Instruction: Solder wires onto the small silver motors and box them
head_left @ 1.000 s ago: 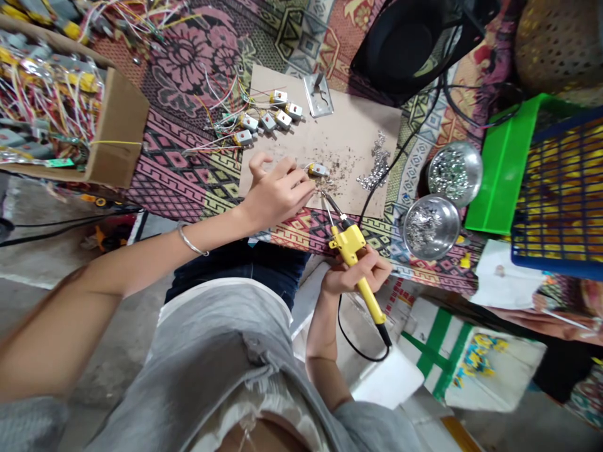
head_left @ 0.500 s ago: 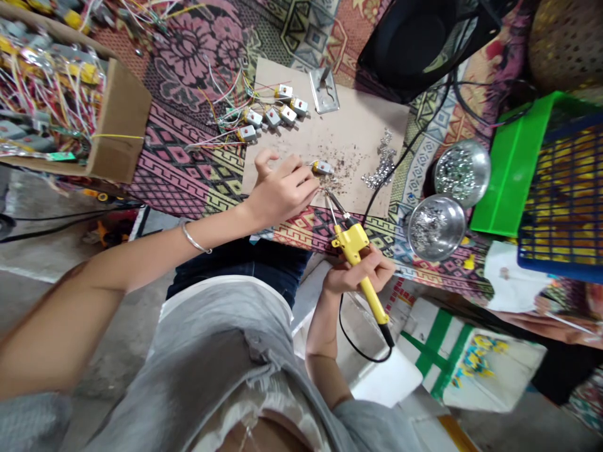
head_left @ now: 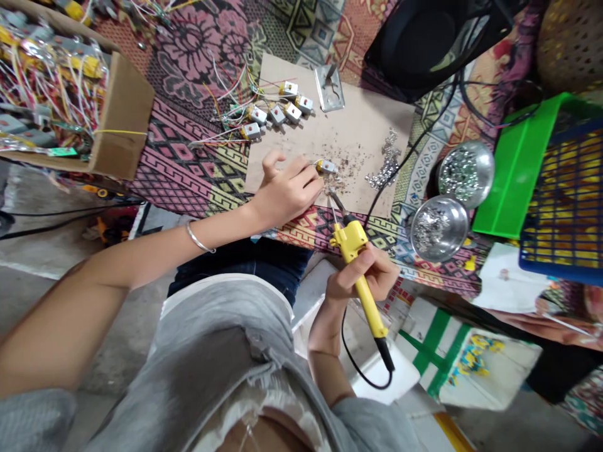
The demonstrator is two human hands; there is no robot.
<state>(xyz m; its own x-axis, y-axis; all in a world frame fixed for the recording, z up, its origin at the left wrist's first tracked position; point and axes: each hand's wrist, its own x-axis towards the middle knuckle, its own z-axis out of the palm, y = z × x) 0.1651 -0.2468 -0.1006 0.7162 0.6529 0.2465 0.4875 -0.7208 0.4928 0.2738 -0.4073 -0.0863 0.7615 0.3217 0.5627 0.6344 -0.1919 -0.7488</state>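
Note:
In the head view my right hand (head_left: pixel 362 273) is wrapped round the yellow handle of a soldering iron (head_left: pixel 370 304). The iron slants up and left, its metal tip just to the right of my left fingertips. My left hand (head_left: pixel 292 188) hovers low over a cardboard sheet (head_left: pixel 273 150), thumb and fingers pinched; what they pinch is too small to make out. Right by those fingers lies a small grey motor (head_left: pixel 327 166) with a yellow end. Several similar motors (head_left: pixel 276 113) with wires rest farther back on the sheet.
A metal stand (head_left: pixel 329 88) sits behind the motors. Small metal parts (head_left: pixel 385 164) are heaped on the cardboard near a black cable. Two metal bowls (head_left: pixel 439 248) (head_left: pixel 487 185) and a green bin (head_left: pixel 494 213) stand at right. At left is a carton (head_left: pixel 125 119) of wired motors.
The whole view has shifted slightly. Both hands keep nearly the same pose, and the soldering iron's tip remains beside my left fingertips.

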